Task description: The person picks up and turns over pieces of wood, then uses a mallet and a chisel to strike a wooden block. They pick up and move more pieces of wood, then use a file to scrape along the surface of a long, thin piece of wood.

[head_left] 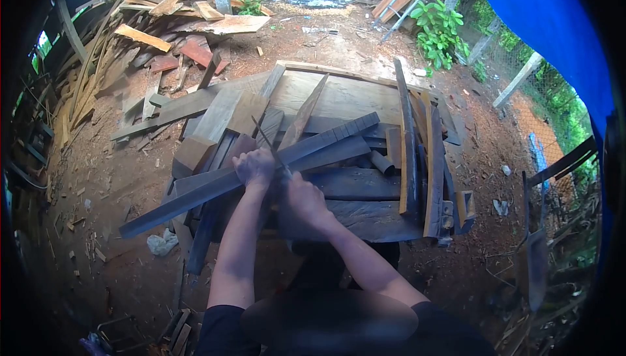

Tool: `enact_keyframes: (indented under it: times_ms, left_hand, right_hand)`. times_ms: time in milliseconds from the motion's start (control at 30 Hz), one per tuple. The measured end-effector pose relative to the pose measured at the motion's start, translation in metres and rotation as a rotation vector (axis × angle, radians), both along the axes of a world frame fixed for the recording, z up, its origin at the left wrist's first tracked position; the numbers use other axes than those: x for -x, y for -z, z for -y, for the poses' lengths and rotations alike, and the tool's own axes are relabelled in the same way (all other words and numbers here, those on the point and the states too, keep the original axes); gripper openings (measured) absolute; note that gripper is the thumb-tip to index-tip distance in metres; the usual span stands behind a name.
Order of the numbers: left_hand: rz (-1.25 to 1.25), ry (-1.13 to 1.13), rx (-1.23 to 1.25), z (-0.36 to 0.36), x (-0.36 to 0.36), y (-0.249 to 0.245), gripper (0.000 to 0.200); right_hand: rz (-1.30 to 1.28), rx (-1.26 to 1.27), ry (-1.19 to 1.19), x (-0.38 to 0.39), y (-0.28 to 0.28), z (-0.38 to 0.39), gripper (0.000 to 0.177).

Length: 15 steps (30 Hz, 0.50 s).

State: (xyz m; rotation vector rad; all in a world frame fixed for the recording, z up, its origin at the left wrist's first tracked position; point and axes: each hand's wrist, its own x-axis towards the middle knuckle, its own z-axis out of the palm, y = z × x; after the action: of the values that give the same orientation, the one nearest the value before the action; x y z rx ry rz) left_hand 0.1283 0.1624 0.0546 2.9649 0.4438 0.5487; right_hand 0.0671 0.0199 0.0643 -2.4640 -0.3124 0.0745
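A long dark wooden beam [205, 190] lies slantwise across a pile of boards, with several crosswise lines marked or cut near its upper right end. My left hand [255, 165] is closed over the beam, pressing on it near its middle. Just to the right, my right hand [305, 199] is wrapped round the handle of a handsaw. The saw's thin blade [265, 135] shows nearly edge-on, running up and away across the beam beside my left hand. Its teeth cannot be made out, and my fingers hide most of the handle.
Dark planks [362, 209] form the work surface, with upright-looking narrow boards [405, 141] lying at its right. Wooden blocks [248, 111] sit behind my left hand. Scrap timber [195, 49] is heaped at the back left. A blue tarp [554, 23] hangs at the right.
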Motion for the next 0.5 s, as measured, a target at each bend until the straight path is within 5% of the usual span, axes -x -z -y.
enact_keyframes:
  times_ms: [367, 500]
  left_hand:
    - [0.053, 0.003, -0.033, -0.002, -0.002, 0.009, 0.042]
    - [0.002, -0.006, -0.005, 0.004, 0.002, -0.005, 0.04]
  right_hand:
    - [-0.063, 0.02, 0.018, 0.043, 0.011, 0.022, 0.019]
    - [0.001, 0.003, -0.007, 0.001, 0.002, 0.001, 0.019]
